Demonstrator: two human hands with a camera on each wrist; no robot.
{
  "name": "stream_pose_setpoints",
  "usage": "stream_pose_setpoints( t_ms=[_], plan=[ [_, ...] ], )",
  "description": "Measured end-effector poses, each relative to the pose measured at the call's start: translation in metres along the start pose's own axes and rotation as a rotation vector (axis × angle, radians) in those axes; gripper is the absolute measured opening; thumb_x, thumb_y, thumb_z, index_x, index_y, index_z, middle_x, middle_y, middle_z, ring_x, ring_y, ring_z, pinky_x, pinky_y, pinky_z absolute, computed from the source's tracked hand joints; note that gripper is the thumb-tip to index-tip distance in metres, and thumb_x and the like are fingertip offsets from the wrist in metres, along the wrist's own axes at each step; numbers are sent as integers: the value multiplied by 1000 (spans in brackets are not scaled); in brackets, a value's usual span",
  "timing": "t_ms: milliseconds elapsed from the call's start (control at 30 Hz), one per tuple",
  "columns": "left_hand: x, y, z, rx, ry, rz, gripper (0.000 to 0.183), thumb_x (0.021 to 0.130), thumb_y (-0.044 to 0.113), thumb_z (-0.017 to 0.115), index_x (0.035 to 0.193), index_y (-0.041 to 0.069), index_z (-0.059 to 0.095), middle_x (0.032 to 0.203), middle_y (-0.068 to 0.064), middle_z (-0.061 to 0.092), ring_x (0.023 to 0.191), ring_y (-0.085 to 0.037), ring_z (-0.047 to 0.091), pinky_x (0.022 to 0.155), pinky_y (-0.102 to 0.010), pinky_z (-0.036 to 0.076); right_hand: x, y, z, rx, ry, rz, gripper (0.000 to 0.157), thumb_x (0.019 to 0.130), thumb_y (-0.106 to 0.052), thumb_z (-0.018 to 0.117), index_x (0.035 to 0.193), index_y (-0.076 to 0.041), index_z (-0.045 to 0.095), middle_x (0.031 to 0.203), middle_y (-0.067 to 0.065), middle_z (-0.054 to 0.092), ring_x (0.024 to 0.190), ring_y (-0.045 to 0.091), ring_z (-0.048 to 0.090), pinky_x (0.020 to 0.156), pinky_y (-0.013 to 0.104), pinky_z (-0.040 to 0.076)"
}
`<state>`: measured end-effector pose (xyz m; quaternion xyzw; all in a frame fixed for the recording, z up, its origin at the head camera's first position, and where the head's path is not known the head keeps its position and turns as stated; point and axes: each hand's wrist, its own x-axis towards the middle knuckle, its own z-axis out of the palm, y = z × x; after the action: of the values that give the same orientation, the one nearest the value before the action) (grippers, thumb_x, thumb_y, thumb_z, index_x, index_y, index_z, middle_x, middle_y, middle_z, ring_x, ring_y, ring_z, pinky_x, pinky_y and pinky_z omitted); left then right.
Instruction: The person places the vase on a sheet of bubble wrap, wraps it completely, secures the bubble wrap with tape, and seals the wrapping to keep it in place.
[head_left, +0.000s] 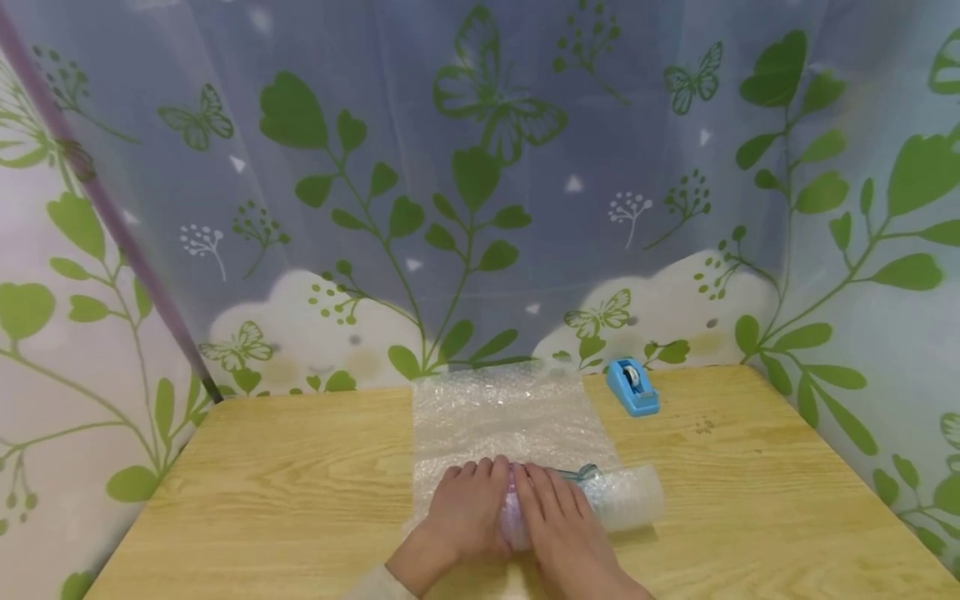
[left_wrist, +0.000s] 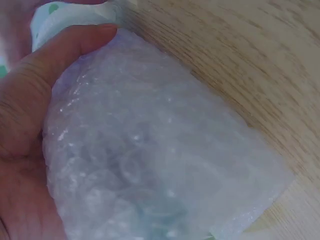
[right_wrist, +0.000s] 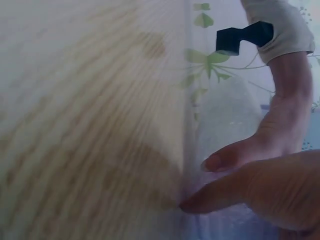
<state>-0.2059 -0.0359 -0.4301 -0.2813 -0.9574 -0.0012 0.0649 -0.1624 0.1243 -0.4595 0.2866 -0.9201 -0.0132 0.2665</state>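
Both hands hold a bubble-wrapped bundle (head_left: 516, 521) low in the middle of the head view. Purple shows through its middle, and a teal strap-like piece (head_left: 587, 472) sticks out near its right end. My left hand (head_left: 468, 508) grips the left part, its thumb lying along the wrap (left_wrist: 135, 115) in the left wrist view. Right beside it, my right hand (head_left: 562, 521) curves over the bundle with its fingers on top. Both thumbs press the near side in the right wrist view. The bundle's exact contents are blurred by the wrap. A flat bubble wrap sheet (head_left: 510, 412) stretches away behind it.
A blue tape dispenser (head_left: 633, 390) stands at the back right of the wooden table (head_left: 315, 467), beside the sheet. The wrap's loose right end (head_left: 633, 497) extends past my right hand. A leaf-patterned curtain (head_left: 480, 233) closes off the back and sides.
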Motion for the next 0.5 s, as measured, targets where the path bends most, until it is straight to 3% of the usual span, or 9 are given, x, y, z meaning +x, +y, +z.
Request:
stream_pose_setpoints(
  t_ms=[133,300,400,500],
  plan=[
    [4,-4,-3,-79,-52,1,84,49,47,88,112,9,48,93,-4,57,85,-22,59,73,-37,50,4,-2,8,35,60,60,59,78,5,42,137,2,35,130,26,44,120,40,43,100,48,37],
    [10,-15,-4,-221,-107,17,82,47,38,89,110,9,47,88,-1,54,77,-17,58,65,-31,50,17,-2,13,29,138,78,52,80,3,29,130,1,43,119,24,49,111,39,49,96,49,41],
    [13,-22,-2,-304,-134,26,81,47,34,89,110,10,45,89,1,53,76,-13,56,66,-27,49,24,0,15,9,155,58,49,79,5,29,125,4,46,113,22,50,105,38,50,97,50,40],
    [14,-27,0,-360,-154,46,80,48,32,89,110,10,43,89,2,52,74,-10,54,67,-24,48,28,3,17,-6,150,45,49,73,10,43,121,6,47,110,22,51,101,38,51,99,50,39]
  ],
)
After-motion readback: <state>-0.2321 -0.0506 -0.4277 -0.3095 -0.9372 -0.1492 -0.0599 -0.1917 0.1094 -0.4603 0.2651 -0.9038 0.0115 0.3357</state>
